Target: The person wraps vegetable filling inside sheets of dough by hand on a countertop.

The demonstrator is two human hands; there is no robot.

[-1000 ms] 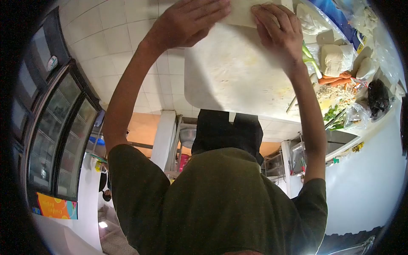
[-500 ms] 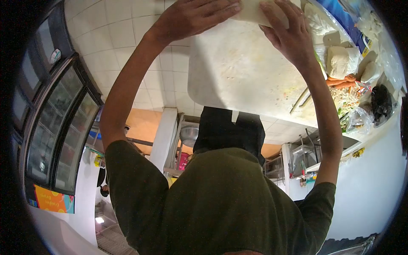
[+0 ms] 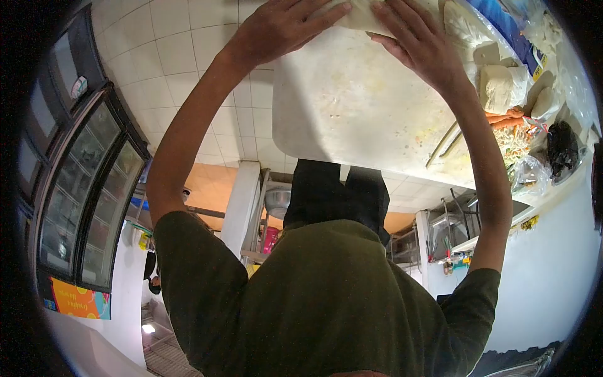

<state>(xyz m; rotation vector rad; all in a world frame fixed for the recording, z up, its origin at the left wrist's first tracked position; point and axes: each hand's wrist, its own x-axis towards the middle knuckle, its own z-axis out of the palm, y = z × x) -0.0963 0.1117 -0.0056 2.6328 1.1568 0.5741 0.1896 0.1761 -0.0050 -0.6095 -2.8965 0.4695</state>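
Observation:
A pale, dough-like slab [image 3: 360, 17] lies at the far edge of the view, on a large white cutting board [image 3: 370, 107], and its upper part is cut off. From the left, my left hand [image 3: 282, 24] reaches to it, fingers stretched out and pointing right. Spread fingers of my right hand [image 3: 421, 41] rest on or against its right side, thumb apart. Both hands look palm-down and open. Some of my left fingertips fall outside the frame. Faint smears and small crumbs mark the board.
To the right are a white block [image 3: 496, 87], orange carrots [image 3: 505, 117], chopped vegetables [image 3: 512, 138], a black plastic bag [image 3: 561, 151] and a clear plastic bag [image 3: 531, 176]. Thin pale strips [image 3: 443, 144] lie near my right forearm. A glass-doored cabinet [image 3: 81, 201] stands left.
My right hand has shifted slightly left, so the gap between my hands is narrower. The slab shows a little less, nearer the top edge. The whole view has also moved slightly.

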